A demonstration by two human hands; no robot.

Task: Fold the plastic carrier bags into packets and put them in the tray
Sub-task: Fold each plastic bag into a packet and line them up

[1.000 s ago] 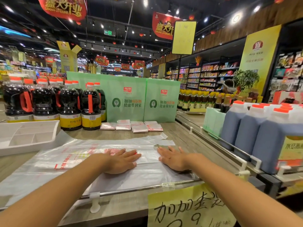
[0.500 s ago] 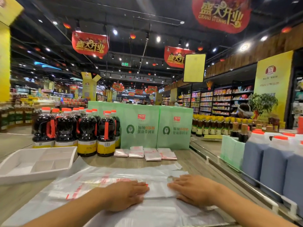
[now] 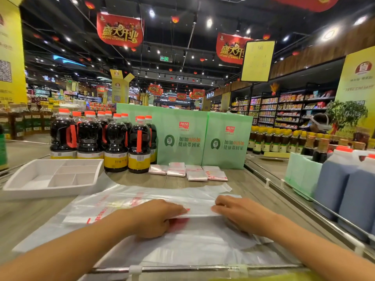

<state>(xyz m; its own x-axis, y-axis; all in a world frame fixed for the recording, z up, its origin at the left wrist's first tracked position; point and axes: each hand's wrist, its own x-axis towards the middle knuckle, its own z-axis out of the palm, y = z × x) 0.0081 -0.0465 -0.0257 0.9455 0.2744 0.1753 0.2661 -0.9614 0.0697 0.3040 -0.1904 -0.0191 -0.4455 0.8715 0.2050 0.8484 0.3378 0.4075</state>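
The plastic carrier bag (image 3: 182, 246) lies spread flat on the wooden table (image 3: 30, 216), part folded into a long strip, under both hands. The left hand (image 3: 154, 218) pinches the strip's near edge, fingers on top and thumb tucked beneath. The right hand (image 3: 241, 214) has bent fingers on the strip's other end; whether it grips is unclear. Beyond the left hand, off to its left, sits the white divided tray (image 3: 24, 185), touching the bag's far corner. Straight ahead of both hands lie folded packets (image 3: 196, 175), backed by green paper bags (image 3: 182, 138), with dark sauce bottles (image 3: 115, 142) just beside them. Right of the right hand, past a rail, stand blue jugs (image 3: 334, 187).
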